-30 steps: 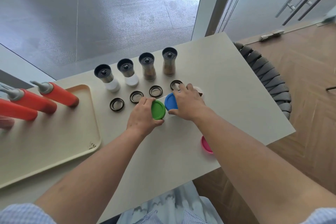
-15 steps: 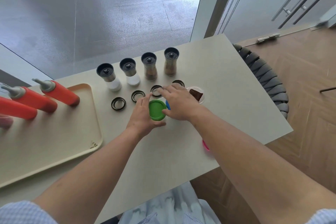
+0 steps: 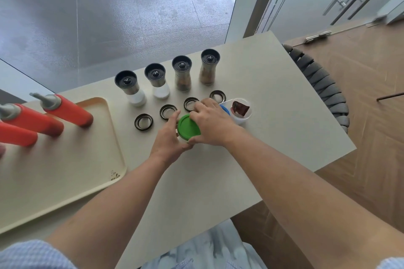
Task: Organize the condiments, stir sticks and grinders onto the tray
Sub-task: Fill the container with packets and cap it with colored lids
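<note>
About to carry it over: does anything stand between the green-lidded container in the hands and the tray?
Nothing visible blocks it. Left hand and right hand grip the green-lidded container; only tabletop lies between it and the tray. A flat black ring lies beyond that line; red squeeze bottles stand along the tray's far side.

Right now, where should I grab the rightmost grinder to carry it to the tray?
Grip the rightmost grinder around its narrowed waist below the wide black cap, coming from the right: it stands upright, that side is open, and another grinder crowds its left.
</note>
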A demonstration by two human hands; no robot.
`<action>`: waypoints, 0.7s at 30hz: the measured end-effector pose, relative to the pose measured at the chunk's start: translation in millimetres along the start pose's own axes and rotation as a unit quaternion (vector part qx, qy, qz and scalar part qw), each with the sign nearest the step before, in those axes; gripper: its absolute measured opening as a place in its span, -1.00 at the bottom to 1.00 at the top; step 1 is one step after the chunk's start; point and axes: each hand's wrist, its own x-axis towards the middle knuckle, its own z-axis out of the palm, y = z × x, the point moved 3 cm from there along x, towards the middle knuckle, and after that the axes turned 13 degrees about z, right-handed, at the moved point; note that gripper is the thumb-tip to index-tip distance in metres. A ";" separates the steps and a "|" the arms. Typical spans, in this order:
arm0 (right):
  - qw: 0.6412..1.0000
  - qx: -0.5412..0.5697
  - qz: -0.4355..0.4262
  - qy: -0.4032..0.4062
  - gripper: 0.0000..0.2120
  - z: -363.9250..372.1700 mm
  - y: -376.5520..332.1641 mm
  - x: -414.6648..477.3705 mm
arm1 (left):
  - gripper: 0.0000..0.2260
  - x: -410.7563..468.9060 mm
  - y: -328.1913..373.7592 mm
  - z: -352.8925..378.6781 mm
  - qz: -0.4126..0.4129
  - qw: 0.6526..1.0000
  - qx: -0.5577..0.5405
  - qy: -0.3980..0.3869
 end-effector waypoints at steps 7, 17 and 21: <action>0.998 0.008 -0.013 -0.054 -0.33 -5.8 -0.4 4.9 | -0.01 1.5 3.0 -1.6 0.015 0.998 0.055 -0.013; 0.999 -0.001 0.038 -0.011 -0.26 6.8 -10.4 -6.3 | 0.00 4.1 12.2 -4.3 0.021 0.995 0.086 -0.050; 0.992 0.098 0.074 0.001 -0.22 3.7 2.3 -19.4 | 0.10 3.6 27.0 -11.3 0.067 0.988 0.126 -0.061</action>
